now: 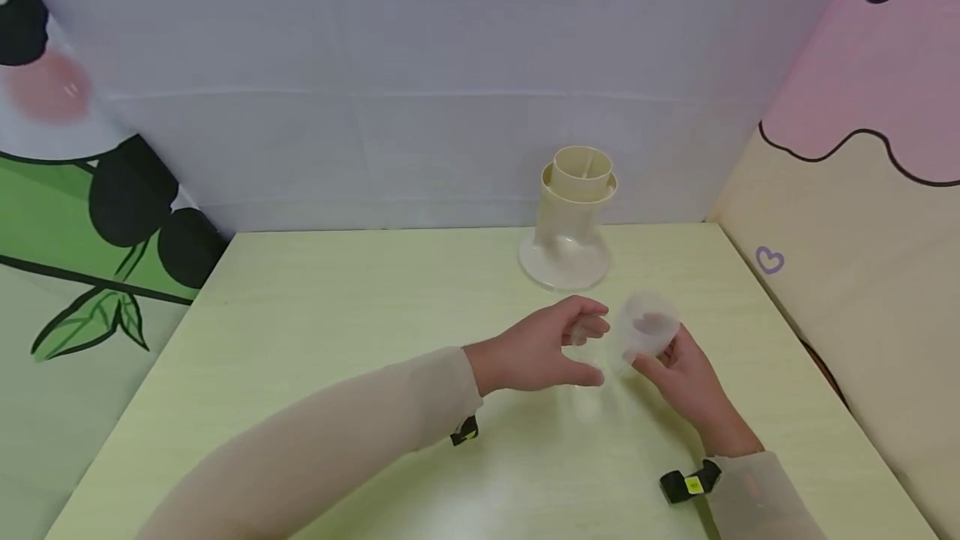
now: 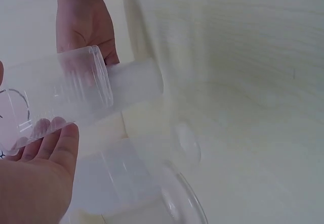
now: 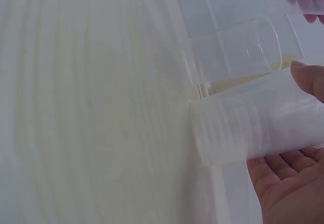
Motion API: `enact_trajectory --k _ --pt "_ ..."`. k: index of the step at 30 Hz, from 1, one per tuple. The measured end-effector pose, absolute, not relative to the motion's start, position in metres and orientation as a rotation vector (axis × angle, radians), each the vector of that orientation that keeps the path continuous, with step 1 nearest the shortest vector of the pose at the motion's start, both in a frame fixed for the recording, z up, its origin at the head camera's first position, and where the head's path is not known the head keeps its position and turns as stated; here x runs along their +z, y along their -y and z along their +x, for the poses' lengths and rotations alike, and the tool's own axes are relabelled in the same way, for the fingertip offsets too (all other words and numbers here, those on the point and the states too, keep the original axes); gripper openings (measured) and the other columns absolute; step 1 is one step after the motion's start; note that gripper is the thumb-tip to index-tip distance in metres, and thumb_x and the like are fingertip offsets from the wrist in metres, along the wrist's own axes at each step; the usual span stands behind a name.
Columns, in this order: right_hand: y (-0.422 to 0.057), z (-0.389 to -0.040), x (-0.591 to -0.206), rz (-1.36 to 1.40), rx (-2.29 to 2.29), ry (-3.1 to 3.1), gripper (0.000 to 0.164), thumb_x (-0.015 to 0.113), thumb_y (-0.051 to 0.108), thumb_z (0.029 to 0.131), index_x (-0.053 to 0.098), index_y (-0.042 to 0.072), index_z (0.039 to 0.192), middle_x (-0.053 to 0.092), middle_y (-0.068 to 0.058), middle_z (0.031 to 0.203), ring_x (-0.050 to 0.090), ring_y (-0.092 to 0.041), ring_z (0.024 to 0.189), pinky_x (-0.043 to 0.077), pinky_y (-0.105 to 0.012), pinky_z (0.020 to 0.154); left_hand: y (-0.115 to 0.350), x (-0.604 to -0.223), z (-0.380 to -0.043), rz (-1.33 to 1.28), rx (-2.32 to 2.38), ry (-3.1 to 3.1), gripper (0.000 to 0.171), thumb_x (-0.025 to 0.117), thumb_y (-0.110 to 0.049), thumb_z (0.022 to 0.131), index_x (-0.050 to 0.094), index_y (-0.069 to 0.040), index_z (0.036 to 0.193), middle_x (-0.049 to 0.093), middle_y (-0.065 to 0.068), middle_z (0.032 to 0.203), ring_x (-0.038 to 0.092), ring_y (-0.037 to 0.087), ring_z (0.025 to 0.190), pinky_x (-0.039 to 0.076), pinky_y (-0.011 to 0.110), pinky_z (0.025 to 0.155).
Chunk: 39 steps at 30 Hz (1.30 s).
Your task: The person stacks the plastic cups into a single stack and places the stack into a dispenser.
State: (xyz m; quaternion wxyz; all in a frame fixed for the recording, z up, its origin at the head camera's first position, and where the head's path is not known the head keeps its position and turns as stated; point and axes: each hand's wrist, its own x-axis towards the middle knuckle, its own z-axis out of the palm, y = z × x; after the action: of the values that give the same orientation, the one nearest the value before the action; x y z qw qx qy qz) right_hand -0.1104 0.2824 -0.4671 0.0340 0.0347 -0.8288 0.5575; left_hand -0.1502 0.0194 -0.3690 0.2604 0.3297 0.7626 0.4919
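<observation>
My left hand curves its fingers and thumb round a clear plastic cup. That cup is barely visible in the head view. To its right, my right hand grips a frosted translucent cup between thumb and fingers. The frosted cup is narrower and shows ridges in the right wrist view. In the left wrist view, the clear cup overlaps it; whether they touch I cannot tell. Behind both hands stands a cream tubular holder, with a narrower tube protruding from its top and a wide round foot.
The pale wood-grain table extends left of the hands. A plain light cloth wall rises behind the holder. Printed cloth panels close off the left side and the right side.
</observation>
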Motion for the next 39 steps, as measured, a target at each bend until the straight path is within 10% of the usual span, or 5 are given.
enact_trajectory --k 6,15,22,39 --pt "-0.283 -0.111 -0.469 0.16 1.725 2.523 0.066 0.072 0.01 0.098 0.035 -0.001 0.151 0.05 -0.02 0.143 0.053 0.001 0.118 0.046 -0.011 0.094 -0.029 -0.359 -0.16 0.95 1.378 -2.056 0.076 0.082 -0.015 0.09 0.04 -0.012 0.153 0.058 -0.001 0.143 0.055 0.007 0.13 0.041 0.02 0.109" --pt "-0.282 -0.112 -0.466 0.11 1.734 2.551 0.071 0.074 0.02 0.098 0.032 0.0 0.152 0.048 -0.019 0.146 0.05 -0.03 0.132 0.045 -0.01 0.094 -0.04 -0.335 -0.173 0.998 1.382 -2.097 0.074 0.082 -0.016 0.09 0.042 -0.011 0.152 0.059 0.002 0.142 0.056 0.011 0.127 0.042 0.017 0.106" --pt "-0.283 -0.111 -0.468 0.117 1.738 2.561 0.07 0.072 0.022 0.099 0.031 0.0 0.151 0.047 -0.018 0.147 0.052 -0.019 0.129 0.047 -0.011 0.094 -0.053 -0.316 -0.181 1.063 1.375 -2.138 0.073 0.082 -0.017 0.09 0.042 -0.009 0.151 0.06 -0.007 0.134 0.056 0.005 0.121 0.042 0.016 0.104" --pt "-0.281 -0.113 -0.467 0.098 1.745 2.587 0.079 0.074 0.025 0.098 0.026 0.003 0.157 0.042 -0.02 0.152 0.045 -0.04 0.138 0.043 -0.01 0.095 -0.067 -0.308 -0.195 0.986 1.412 -2.188 0.076 0.082 -0.021 0.091 0.04 -0.011 0.154 0.059 -0.002 0.14 0.056 0.008 0.125 0.043 0.017 0.104"
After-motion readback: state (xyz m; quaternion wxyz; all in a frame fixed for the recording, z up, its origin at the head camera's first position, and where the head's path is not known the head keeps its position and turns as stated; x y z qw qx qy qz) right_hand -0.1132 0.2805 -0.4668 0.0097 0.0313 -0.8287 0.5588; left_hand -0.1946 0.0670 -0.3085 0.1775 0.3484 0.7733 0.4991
